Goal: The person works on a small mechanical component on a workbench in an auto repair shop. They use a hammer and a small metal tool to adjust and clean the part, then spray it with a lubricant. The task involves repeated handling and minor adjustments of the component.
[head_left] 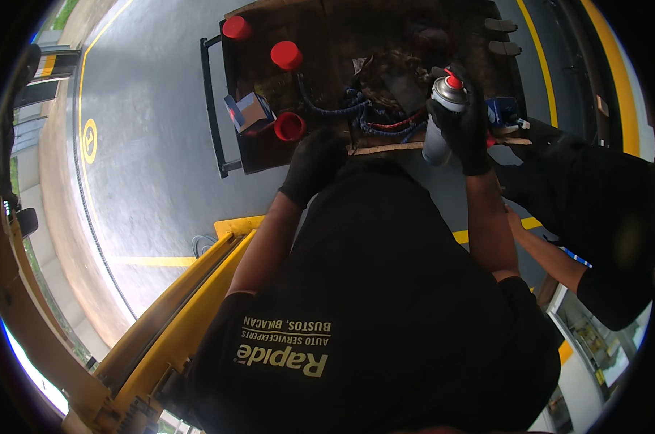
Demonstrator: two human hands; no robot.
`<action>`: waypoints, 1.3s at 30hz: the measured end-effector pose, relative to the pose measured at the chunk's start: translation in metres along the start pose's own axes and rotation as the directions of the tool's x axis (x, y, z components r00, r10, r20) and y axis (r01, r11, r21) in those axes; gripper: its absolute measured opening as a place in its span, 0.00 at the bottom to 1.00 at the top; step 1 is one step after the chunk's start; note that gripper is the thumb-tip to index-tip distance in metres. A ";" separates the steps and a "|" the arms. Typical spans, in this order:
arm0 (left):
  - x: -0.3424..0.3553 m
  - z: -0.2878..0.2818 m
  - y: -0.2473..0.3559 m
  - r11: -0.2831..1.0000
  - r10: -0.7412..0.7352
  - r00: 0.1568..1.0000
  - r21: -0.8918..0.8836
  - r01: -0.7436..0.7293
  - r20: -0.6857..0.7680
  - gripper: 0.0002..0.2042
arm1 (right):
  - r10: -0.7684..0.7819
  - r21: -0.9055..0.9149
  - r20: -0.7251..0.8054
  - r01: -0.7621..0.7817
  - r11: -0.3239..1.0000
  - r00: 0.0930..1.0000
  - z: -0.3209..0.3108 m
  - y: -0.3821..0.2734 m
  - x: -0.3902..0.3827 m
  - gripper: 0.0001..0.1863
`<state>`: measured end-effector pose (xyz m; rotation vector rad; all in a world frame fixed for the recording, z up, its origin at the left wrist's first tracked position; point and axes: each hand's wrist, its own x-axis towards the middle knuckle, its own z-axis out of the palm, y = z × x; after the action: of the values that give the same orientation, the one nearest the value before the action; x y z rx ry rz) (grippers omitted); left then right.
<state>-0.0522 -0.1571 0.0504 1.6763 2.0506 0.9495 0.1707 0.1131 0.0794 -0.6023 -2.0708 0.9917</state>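
In my black-gloved right hand (463,130) is an aerosol spray can (434,145), silver at the top with a red nozzle. The hand wraps round its upper part, with a finger up by the nozzle, and the can stands nearly upright at the near edge of a dark cart top (270,155). My left hand (313,168), also in a black glove, is at the same edge further left. Its fingers blend into the dark surface, so their pose is unclear. Just beyond it sits a red round cup (290,126), open side up.
Two more red round pieces (287,55) are further back, near an opened blue and white box (249,113). Braided hoses (335,111) cross the cart's middle. Grey flat pieces (504,48) lie far right. Another person's arm (548,257) reaches in at right; a yellow post (190,304) stands left.
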 end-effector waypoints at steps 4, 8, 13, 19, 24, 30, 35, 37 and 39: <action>0.006 0.015 0.003 0.998 -0.053 0.998 -0.041 0.054 0.025 0.10 | -0.023 -0.012 0.004 0.023 1.000 1.000 0.003 0.003 0.003 0.40; 0.007 0.022 0.000 0.998 -0.054 0.995 -0.008 0.055 0.079 0.09 | -0.035 -0.052 -0.004 0.034 0.998 0.999 0.002 -0.003 0.004 0.40; 0.000 0.025 0.001 0.998 -0.056 0.992 -0.015 0.058 0.112 0.12 | -0.042 -0.109 -0.029 0.038 0.993 0.999 -0.003 -0.009 0.003 0.41; -0.007 0.023 -0.005 0.996 -0.035 0.998 0.081 0.031 0.045 0.23 | -0.060 -0.096 -0.041 0.056 0.994 0.997 -0.009 -0.010 0.001 0.42; -0.016 0.020 -0.008 0.994 -0.081 0.994 0.076 0.076 0.078 0.25 | 0.016 -0.049 -0.027 -0.018 0.999 0.999 -0.008 -0.014 -0.007 0.44; -0.012 0.013 -0.006 0.998 -0.043 0.998 -0.048 0.041 -0.042 0.24 | 0.028 -0.122 -0.040 -0.033 0.992 0.999 -0.012 -0.038 -0.008 0.49; -0.002 0.005 -0.006 0.988 -0.142 0.982 -0.083 0.132 -0.125 0.16 | -0.011 -0.162 -0.077 -0.002 0.987 0.997 -0.009 -0.037 -0.005 0.49; -0.002 0.013 -0.019 0.987 -0.155 0.977 -0.067 0.147 -0.149 0.16 | -0.090 -0.259 -0.052 0.073 0.963 0.995 -0.010 -0.042 0.000 0.49; -0.001 0.020 -0.025 0.987 -0.146 0.972 -0.091 0.131 -0.184 0.15 | -0.102 -0.252 -0.060 0.084 0.964 0.993 -0.012 -0.043 -0.003 0.48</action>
<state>-0.0584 -0.1549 0.0189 1.4307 2.1877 1.1649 0.1786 0.0910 0.1178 -0.6514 -2.1542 0.6503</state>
